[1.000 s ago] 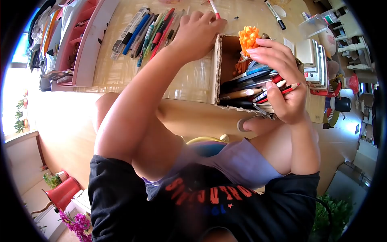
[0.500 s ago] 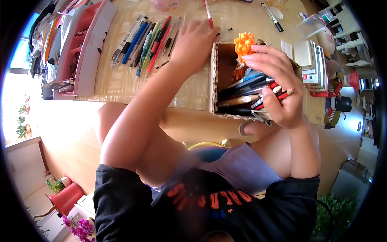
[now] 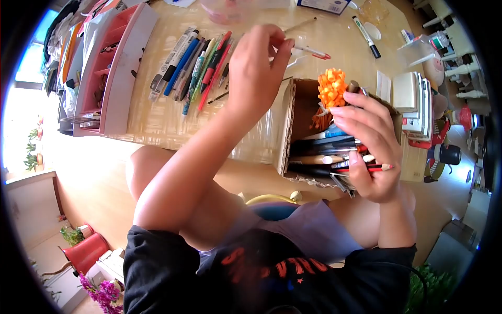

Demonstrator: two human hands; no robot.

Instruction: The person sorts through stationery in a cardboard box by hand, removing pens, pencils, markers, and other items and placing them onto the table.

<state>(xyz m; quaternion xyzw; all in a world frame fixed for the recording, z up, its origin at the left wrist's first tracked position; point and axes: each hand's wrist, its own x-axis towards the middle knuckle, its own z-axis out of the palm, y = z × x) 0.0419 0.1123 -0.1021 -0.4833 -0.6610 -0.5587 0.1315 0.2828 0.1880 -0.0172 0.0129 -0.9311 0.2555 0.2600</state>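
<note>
My left hand (image 3: 259, 70) is raised above the table, its thumb and fingers pinching a white pen with a red tip (image 3: 312, 51). An open cardboard box (image 3: 286, 133) stands at the table's near edge, holding pens, pencils and an orange tufted item (image 3: 332, 88). Over the box's right side, my right hand (image 3: 374, 146) has its fingers apart. A red pencil (image 3: 380, 168) juts from the box between its thumb and fingers, without a visible grip on it. Left of the box lies a row of pens and markers, including a blue pen (image 3: 181, 67) and a pink pen (image 3: 213, 78).
A pink-and-white drawer organizer (image 3: 112, 73) stands at the left. A black-and-white marker (image 3: 367, 36) and a blue box (image 3: 324, 5) lie toward the back. Stacked books (image 3: 413, 102) sit right of the cardboard box. A thin stick (image 3: 300, 24) lies beyond my left hand.
My left hand has lifted from the tabletop with the red-tipped pen, which now points right toward the box. My right hand stays at the box. The whole view has shifted slightly.
</note>
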